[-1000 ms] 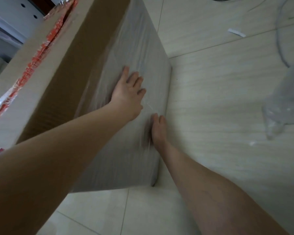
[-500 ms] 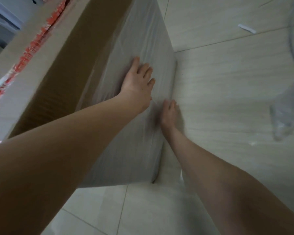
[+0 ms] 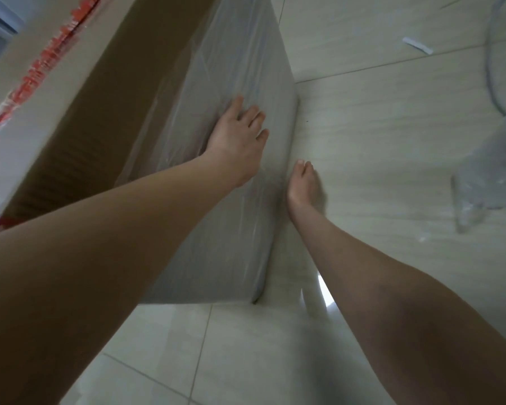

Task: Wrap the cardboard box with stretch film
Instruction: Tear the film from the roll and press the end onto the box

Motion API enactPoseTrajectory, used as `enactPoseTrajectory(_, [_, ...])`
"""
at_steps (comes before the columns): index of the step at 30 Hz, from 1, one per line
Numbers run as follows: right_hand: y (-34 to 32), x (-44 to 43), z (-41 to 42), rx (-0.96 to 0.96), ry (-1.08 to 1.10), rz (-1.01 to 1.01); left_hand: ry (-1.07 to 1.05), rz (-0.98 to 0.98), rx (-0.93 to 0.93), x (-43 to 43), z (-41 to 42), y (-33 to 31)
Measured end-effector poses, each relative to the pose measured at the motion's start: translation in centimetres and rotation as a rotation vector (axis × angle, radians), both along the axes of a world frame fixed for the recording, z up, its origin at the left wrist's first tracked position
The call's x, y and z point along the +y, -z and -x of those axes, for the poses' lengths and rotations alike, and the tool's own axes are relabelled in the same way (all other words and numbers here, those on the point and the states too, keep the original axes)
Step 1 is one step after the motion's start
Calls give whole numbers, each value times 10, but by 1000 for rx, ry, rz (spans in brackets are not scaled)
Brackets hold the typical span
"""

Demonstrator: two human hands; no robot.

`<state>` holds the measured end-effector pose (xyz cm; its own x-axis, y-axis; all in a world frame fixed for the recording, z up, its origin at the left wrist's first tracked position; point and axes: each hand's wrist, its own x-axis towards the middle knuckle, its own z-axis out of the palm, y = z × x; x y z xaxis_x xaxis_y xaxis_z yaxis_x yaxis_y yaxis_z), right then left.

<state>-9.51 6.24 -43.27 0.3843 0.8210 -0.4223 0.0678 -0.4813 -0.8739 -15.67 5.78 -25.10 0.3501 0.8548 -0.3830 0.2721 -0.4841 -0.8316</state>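
A tall cardboard box (image 3: 79, 118) with red tape (image 3: 32, 74) on top stands on the tiled floor. Clear stretch film (image 3: 234, 54) covers the lower part of its near side. My left hand (image 3: 237, 141) lies flat on the film, fingers spread and pressing it against the box. My right hand (image 3: 303, 182) is lower, at the box's right vertical edge, fingers straight and together along the corner. I cannot tell whether it touches the film there.
Crumpled clear film (image 3: 485, 171) lies on the floor at the right, beside a curved hose or cable (image 3: 492, 71). A white paper scrap (image 3: 416, 45) lies farther back. A pale glossy shape (image 3: 316, 293) shows under my right forearm.
My right hand slid from the filmed face rightward to the box's edge. My left hand stayed flat on the film, shifting only slightly.
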Motion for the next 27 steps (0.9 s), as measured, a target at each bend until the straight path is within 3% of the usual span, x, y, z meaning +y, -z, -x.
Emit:
enactPoseTrajectory(9, [-7,-21,-13,-34,130,-93,-41,111,-6,-24,-1,20])
enactPoseTrajectory(13, [-13,-42,8,-31,40,-182,-64,117,-6,-29,-2,33])
enactPoseTrajectory(19, [-26,-76,64,255,-195,-231,-94,80,61,-25,7,29])
enactPoseTrajectory(27, [-11,-43,66,259,-173,-153,-65,81,139,-20,12,34])
